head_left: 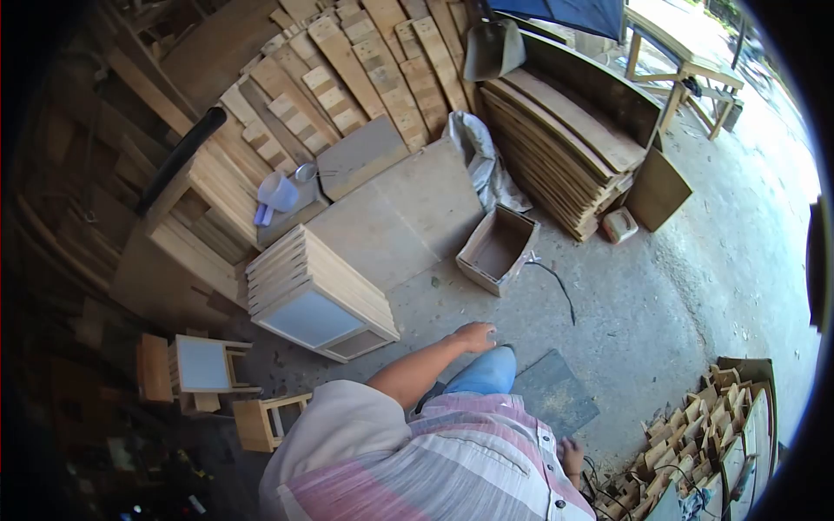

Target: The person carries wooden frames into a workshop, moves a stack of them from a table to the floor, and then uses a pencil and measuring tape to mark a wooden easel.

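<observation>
Striped button shirt [469,443] is seen closest, at the bottom of the frame. Near the middle, the left hand [474,336] is held beside the blue jeans [482,373], its fingers loosely bent. To its left, wooden framed panels [313,314] are stacked. At lower right, wood pieces [695,425] are piled near the right hand [571,458]; its fingers cannot be made out.

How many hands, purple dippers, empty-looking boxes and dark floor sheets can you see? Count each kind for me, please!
Hands: 2, the left hand and the right hand
Purple dipper: 1
Empty-looking box: 1
Dark floor sheet: 1
Total: 5
</observation>
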The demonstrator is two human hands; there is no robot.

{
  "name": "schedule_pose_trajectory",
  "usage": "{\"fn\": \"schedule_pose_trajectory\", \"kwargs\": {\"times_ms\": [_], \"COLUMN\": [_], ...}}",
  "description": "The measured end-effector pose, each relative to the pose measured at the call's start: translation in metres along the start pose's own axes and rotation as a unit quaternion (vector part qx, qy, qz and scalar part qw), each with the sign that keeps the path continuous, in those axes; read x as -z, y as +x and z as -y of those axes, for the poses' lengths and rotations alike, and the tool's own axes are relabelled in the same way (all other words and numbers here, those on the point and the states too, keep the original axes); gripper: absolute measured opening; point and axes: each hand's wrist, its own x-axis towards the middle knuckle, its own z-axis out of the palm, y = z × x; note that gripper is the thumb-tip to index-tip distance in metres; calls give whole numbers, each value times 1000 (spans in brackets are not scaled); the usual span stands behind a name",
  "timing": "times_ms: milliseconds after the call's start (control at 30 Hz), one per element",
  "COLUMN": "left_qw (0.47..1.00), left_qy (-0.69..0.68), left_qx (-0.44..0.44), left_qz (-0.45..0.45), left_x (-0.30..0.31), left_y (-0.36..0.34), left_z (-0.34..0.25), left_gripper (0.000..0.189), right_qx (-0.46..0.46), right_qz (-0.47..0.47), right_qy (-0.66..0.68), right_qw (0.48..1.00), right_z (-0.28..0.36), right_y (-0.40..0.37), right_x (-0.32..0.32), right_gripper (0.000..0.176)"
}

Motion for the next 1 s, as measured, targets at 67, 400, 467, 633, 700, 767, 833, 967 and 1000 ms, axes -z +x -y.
{"fn": "schedule_pose_trajectory", "kwargs": {"times_ms": [67,400,467,633,700,767,833,967,1000], "left_qw": [1000,956,968,985,985,985,986,975,976], "left_qy": [12,159,99,58,54,75,96,169,167], "left_qx": [8,81,58,-44,-58,-37,-13,30,35], "left_qz": [10,232,223,157,154,151,134,142,133], "left_x": [-3,-69,-47,25,41,51,47,48,60], "left_y": [53,296,342,479,547,610,672,747,765], "left_z": [-30,-179,-247,-431,-487,-531,-553,-634,-663], "left_gripper": [54,53,52,52,52,50,51,51,51], "right_qx": [61,97,1,-188,-221,-216,-198,-157,-146], "right_qz": [0,-214,-238,-191,-177,-163,-154,-153,-157], "right_qy": [-14,27,78,-88,-52,-38,-30,-9,-5], "right_qw": [998,972,968,959,958,962,968,976,977], "right_z": [94,257,202,113,170,224,279,399,433], "right_y": [17,157,157,148,179,230,287,392,420], "right_x": [3,265,315,389,404,432,472,587,622], "right_gripper": [38,36,29,23,24,24,25,26,26]}}
